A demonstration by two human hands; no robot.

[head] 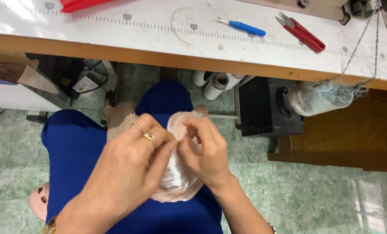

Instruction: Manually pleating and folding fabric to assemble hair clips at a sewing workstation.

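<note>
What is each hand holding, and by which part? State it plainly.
Both the left hand and the right hand pinch one pale pink fabric piece over the lap, gripping near its upper edge.

Floor (288, 190): green marbled tiles, glossy, bright glare at 4 o'clock.
Table (115, 30): white top with ruler marks, wooden edge, across 12 o'clock.
Box (265, 108): black, under the table, 2 o'clock.
Panel (358, 134): brown wood, 3 o'clock.
Rolls (215, 82): white, on the floor by the box.
Light: daylight, strongest at 10 o'clock.
</note>
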